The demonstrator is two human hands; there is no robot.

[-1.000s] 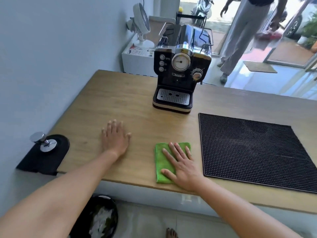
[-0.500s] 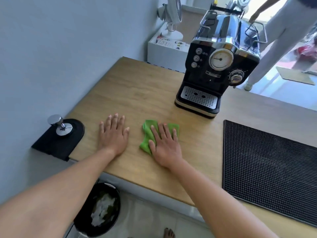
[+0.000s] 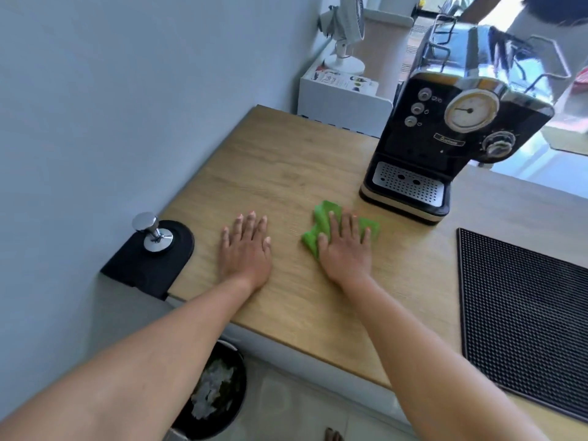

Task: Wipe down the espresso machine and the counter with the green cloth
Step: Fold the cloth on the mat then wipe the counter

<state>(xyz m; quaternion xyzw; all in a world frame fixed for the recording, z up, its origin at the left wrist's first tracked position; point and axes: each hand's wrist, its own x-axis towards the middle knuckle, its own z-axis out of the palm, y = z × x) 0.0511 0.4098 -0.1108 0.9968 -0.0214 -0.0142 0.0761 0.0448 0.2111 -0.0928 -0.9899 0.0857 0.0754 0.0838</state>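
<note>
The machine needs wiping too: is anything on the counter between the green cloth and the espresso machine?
Nothing visible does. Only bare counter lies between the green cloth, pressed under the right hand, and the espresso machine's base. The black mat lies off to the right, the tamper far left.

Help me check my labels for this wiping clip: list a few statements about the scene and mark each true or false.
1. The right hand presses flat on the green cloth on the counter. True.
2. The left hand grips the tamper. False: it rests flat on bare wood; the tamper stands upright on its black pad by the wall.
3. The espresso machine stands beyond the cloth, farther from the person. True.
4. The cloth lies on the black ribbed mat. False: it lies on wood, with the mat off to its right.
</note>
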